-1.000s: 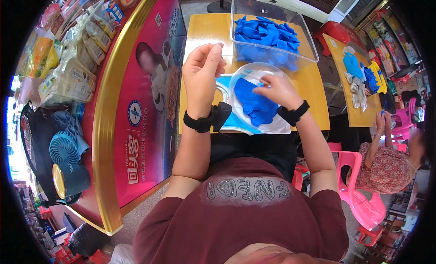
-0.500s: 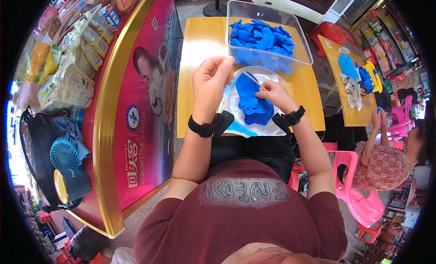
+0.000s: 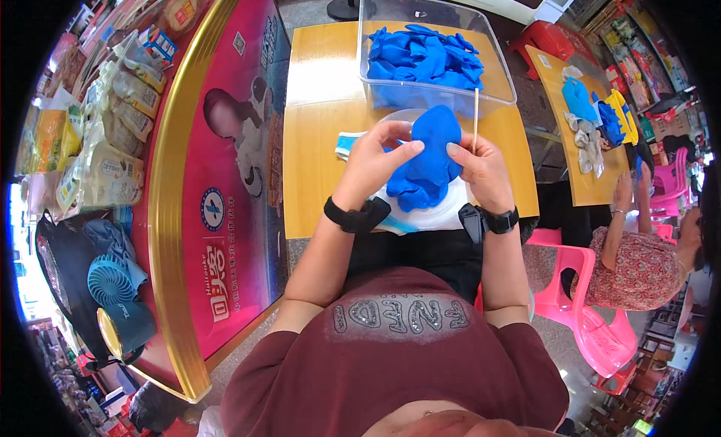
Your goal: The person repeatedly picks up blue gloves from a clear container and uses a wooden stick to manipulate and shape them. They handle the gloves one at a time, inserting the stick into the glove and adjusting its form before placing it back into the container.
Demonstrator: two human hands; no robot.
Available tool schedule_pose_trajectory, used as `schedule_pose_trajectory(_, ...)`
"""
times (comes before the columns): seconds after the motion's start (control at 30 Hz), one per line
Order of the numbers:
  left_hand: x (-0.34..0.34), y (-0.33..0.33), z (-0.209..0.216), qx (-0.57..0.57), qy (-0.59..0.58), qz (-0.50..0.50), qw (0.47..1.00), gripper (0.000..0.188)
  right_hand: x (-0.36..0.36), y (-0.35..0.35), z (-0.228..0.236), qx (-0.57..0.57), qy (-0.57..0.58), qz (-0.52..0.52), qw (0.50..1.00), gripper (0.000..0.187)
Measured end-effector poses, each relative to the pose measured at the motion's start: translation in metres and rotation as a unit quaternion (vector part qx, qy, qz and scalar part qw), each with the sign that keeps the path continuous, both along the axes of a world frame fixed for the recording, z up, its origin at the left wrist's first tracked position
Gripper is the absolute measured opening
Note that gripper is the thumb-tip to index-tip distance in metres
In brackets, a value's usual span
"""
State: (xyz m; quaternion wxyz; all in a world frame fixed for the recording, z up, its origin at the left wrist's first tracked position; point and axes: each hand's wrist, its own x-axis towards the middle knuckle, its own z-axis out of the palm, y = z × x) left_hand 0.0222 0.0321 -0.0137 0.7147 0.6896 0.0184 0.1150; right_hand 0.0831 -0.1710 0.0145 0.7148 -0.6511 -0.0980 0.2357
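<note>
A soft blue piece (image 3: pixel 437 133) with a rounded top end is held up between my two hands. My left hand (image 3: pixel 375 163) pinches its left edge, thumb in front. On the opposite edge, the thumb of my right hand (image 3: pixel 490 170) presses against it. A thin pale wooden stick (image 3: pixel 475 114) stands upright in my right hand's fingers as well. More blue material (image 3: pixel 417 193) hangs or lies just below, over a round white plate (image 3: pixel 453 213); I cannot tell whether it is the same piece. My hands cover part of the plate.
Behind my hands stands a clear plastic bin (image 3: pixel 496 95) full of blue pieces (image 3: pixel 424 61) on the yellow wooden table (image 3: pixel 319 129). A tall pink counter (image 3: pixel 225 136) runs along the left. To the right are a pink chair (image 3: pixel 578 302), a second table (image 3: pixel 574 136) and a seated person (image 3: pixel 627 268).
My left hand has come down from its raised pinch onto the blue piece. The piece is lifted off the plate, and the stick has swung from slanted to upright in my right hand.
</note>
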Motion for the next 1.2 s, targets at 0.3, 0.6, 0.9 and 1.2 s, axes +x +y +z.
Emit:
schedule_pose_trajectory(0.3,0.005,-0.005,-0.004,-0.172,0.030,0.122,0.977,0.020,-0.003,0.007,-0.017,-0.126,-0.113,-0.006,0.986,0.037)
schedule_pose_trajectory(0.6,-0.004,-0.018,0.007,-0.177,0.027,0.048,0.983,0.019,-0.024,0.022,-0.010,0.015,-0.081,-0.075,0.994,0.025)
schedule_pose_trajectory(0.9,-0.020,-0.034,0.021,0.002,-0.042,0.048,0.998,0.027,-0.044,0.024,-0.008,-0.010,-0.239,-0.151,0.959,0.016)
schedule_pose_trajectory(1.2,-0.024,-0.036,0.036,0.075,-0.186,0.217,0.955,0.021,-0.057,0.029,0.011,-0.030,-0.306,-0.170,0.936,0.016)
